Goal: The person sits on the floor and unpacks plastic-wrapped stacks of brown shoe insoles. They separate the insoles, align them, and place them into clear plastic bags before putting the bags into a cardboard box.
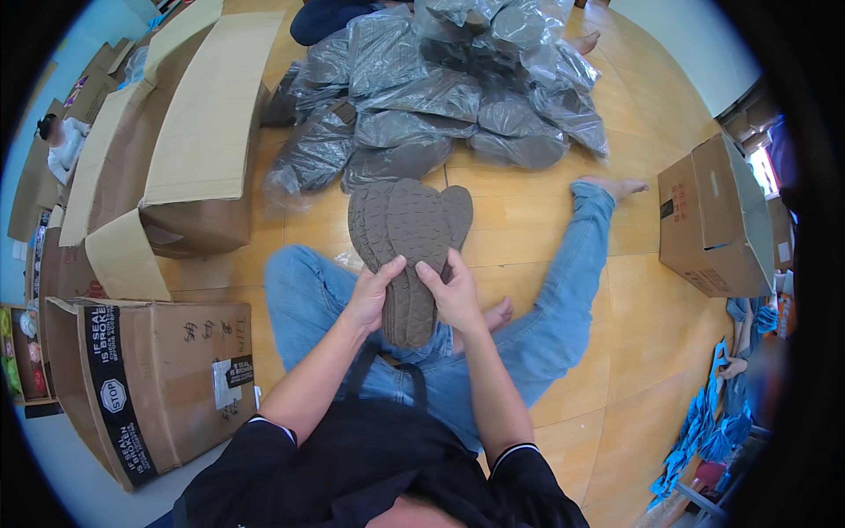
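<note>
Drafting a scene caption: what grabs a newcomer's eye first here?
The pile of filled plastic bags, top centre. Then the stack of grey-brown, sole-shaped pieces mid-picture, held by the left hand and right hand. Third, the big open cardboard box at upper left.

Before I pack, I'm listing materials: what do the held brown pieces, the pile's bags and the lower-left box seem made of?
Brown pieces: perhaps rubber or foam, matte with a textured surface pattern; fabric can't be ruled out.
Bags: probably thin clear plastic film, glossy with crinkled highlights.
Box: apparently cardboard, matte tan with flat panels and folded edges.
</note>
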{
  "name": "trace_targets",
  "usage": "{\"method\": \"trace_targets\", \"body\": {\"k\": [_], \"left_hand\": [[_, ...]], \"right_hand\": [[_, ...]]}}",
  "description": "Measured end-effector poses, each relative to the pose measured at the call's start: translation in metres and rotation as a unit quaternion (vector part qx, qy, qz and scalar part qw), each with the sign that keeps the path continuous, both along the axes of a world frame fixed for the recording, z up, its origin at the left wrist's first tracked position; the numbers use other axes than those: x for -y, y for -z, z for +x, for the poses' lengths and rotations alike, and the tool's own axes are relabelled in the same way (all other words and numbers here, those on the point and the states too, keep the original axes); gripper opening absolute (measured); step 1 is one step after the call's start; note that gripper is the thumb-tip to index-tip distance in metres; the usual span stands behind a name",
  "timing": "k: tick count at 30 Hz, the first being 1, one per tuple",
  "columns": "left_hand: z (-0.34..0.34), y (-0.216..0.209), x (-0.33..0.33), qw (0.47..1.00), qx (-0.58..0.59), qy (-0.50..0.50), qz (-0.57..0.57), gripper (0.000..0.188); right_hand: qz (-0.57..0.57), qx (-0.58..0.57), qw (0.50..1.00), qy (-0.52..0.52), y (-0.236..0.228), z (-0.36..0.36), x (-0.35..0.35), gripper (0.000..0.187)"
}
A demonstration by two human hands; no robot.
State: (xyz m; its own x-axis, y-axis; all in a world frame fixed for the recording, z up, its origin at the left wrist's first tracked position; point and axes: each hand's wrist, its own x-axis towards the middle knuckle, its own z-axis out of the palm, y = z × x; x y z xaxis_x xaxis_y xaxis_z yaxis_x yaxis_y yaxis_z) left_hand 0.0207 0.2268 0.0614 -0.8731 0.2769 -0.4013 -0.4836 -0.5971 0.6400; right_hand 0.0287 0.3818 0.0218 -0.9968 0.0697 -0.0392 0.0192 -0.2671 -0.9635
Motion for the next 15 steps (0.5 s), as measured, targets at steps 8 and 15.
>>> {"method": "trace_targets", "body": {"k": [8,15], "left_hand": [[0.003,-0.002,-0.017,0.994,-0.049,0.048,-0.085,0.044],[-0.004,-0.014,-0.020,0.997,-0.004,0.054,0.050,0.043]], "right_hand": [[0.053,0.036,0.993,0.101,-0.007,0.004,-0.027,0.071],[-0.076,0.060,0.986,0.137,-0.003,0.000,-0.038,0.078]]}}
